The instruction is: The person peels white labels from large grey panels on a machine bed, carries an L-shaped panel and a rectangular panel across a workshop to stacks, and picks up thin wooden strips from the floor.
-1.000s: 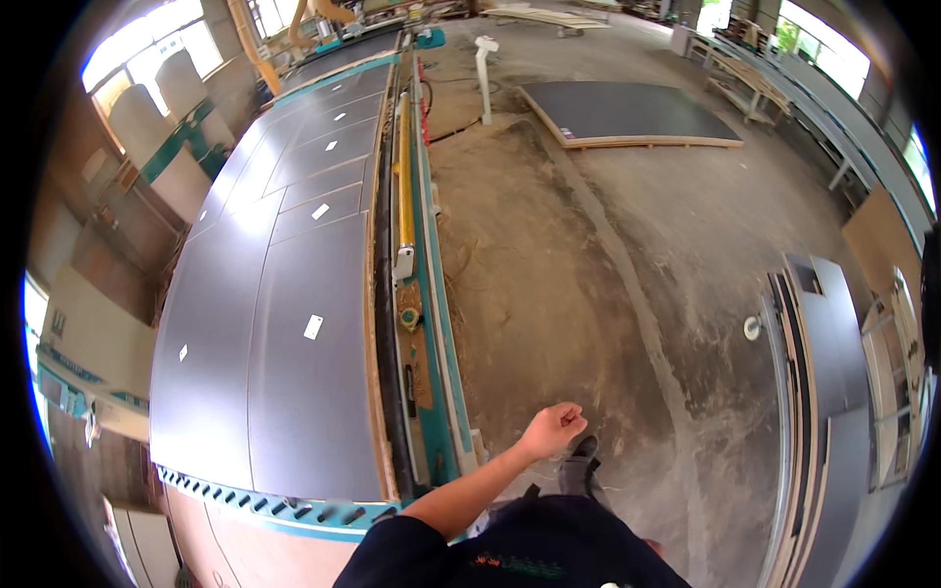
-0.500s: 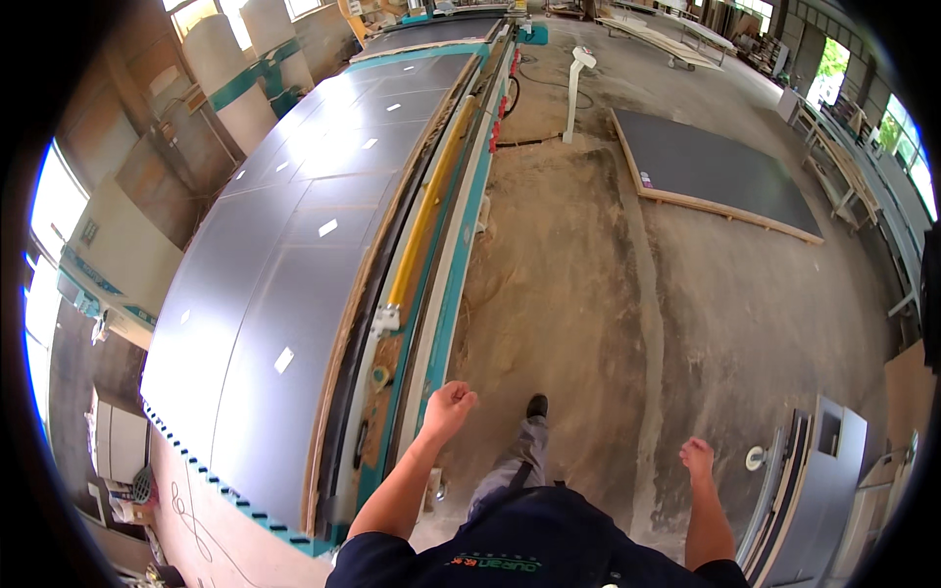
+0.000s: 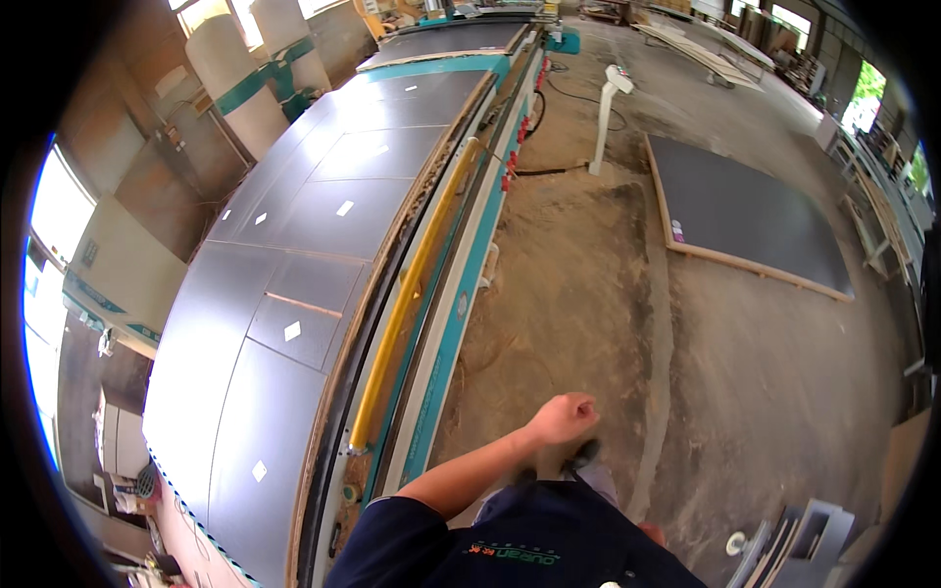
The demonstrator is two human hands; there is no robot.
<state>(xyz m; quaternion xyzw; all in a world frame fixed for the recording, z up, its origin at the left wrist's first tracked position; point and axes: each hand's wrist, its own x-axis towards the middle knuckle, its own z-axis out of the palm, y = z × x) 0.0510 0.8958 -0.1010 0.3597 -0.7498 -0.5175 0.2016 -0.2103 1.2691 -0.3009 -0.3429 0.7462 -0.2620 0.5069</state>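
My left hand (image 3: 567,418) is curled into a loose fist in front of my body, above the floor. No object shows in its fingers. Of my right hand (image 3: 651,533) only a small patch of skin appears beside my dark shirt, and its fingers are hidden. Left of me runs a long cutting machine with dark grey panels (image 3: 284,392) on its bed, scored by cut lines and dotted with small white labels (image 3: 292,331). A yellow bar (image 3: 412,299) lies along the machine's near side. Neither hand touches the machine.
A large dark board (image 3: 750,211) lies on a wooden base at the right. Ahead stands a white control post (image 3: 605,122) with a cable on the floor. Several panels (image 3: 799,549) lean at lower right, beside a small round white object (image 3: 736,543). Long benches (image 3: 887,211) line the right wall.
My left hand has swung from beside the machine's edge rightward across my front. My right hand has drawn back toward my body, mostly out of sight. The view has shifted as I step.
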